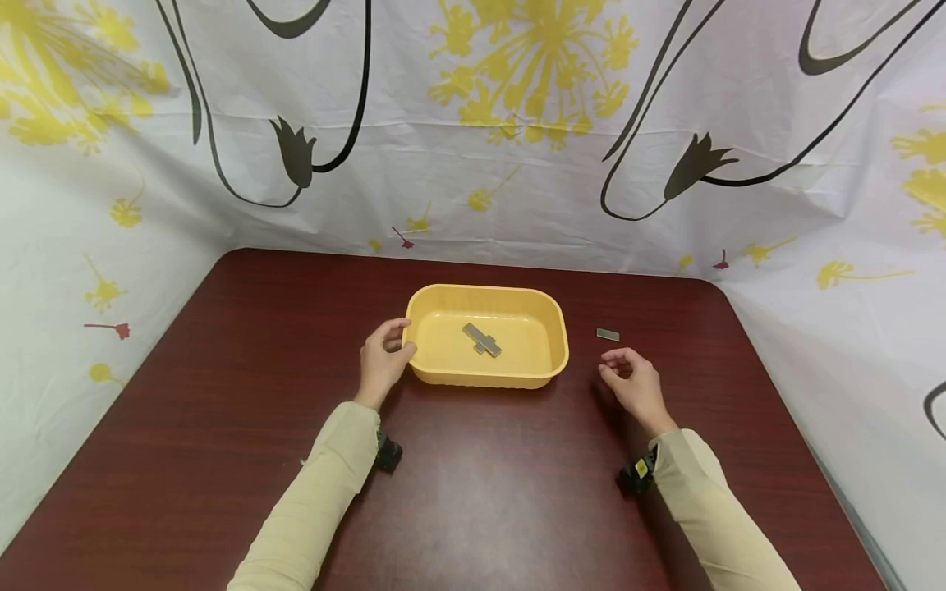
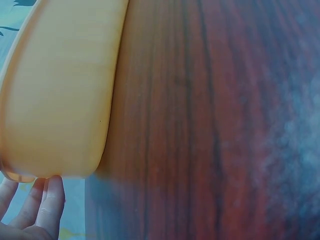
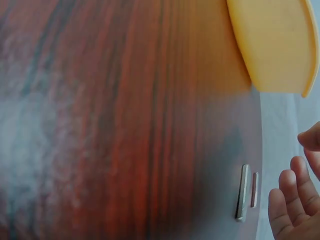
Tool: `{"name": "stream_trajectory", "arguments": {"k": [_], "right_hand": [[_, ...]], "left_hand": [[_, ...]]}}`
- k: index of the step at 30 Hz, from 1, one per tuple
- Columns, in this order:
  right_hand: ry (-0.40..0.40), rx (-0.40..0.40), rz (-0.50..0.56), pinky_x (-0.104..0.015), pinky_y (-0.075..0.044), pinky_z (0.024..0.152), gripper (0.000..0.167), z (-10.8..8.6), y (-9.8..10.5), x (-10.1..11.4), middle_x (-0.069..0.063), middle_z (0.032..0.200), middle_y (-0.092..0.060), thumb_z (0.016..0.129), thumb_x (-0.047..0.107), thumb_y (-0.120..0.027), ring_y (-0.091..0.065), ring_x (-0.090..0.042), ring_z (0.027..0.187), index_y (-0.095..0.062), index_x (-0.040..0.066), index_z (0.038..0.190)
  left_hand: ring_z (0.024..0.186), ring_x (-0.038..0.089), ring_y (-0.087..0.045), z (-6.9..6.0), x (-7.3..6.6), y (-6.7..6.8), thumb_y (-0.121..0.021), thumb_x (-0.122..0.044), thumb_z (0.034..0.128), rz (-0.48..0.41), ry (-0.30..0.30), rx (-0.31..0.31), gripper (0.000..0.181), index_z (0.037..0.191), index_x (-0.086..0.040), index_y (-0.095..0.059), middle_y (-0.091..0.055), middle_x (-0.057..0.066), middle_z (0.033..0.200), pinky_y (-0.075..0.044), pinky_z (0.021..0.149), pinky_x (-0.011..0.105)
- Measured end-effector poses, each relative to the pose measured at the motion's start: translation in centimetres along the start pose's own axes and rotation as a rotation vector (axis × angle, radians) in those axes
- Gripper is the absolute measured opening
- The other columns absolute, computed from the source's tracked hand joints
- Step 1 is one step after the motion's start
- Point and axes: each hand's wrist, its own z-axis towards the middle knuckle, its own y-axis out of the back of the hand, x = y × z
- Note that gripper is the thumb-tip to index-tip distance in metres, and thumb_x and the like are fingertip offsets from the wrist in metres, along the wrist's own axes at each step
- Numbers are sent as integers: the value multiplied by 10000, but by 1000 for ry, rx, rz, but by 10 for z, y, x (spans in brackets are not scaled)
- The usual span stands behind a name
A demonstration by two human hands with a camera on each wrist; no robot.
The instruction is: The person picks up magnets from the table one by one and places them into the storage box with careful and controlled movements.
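Note:
A yellow plastic tub [image 1: 488, 380] stands on the dark red wooden table, near its far side. My left hand [image 1: 382, 361] holds the tub's left rim, thumb and fingers at the edge; in the left wrist view its fingertips touch the tub's end wall [image 2: 55, 100]. Inside lie a few flat grey metallic pieces [image 1: 482, 339], overlapping. To the right of the tub, a small flat grey rectangular piece [image 1: 608, 334] lies on the table. Just nearer than it hovers my right hand [image 1: 634, 386], fingers loosely bent, nothing in them. The right wrist view shows two slim metallic bars [image 3: 242, 192] beside the fingers.
The table [image 1: 473, 484] stretches left, right and toward me, with a glare patch in front. A white patterned sheet [image 1: 458, 164] hangs behind and along the sides. A dark wrist device [image 1: 388, 453] sits on each arm.

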Motion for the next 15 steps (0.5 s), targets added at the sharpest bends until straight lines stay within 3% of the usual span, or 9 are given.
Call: {"name": "stream_trajectory", "arguments": {"k": [10, 15], "right_hand": [[-81, 3, -52, -192, -393, 555, 194, -2, 5, -14, -137, 804, -607, 762, 69, -644, -517, -105, 667, -611, -20, 931], [-129, 37, -70, -206, -409, 515, 223, -2, 7, -18, -155, 833, -602, 768, 86, -646, -536, -163, 688, -600, -24, 957]], "left_hand": [[846, 211, -606, 0, -1, 0, -603, -66, 711, 10, 3, -2, 352, 1058, -124, -623, -627, 87, 970, -485, 660, 313], [847, 211, -606, 0, -1, 0, -602, -68, 711, 12, 5, -2, 353, 1059, -123, -623, -628, 87, 969, -484, 665, 316]]}}
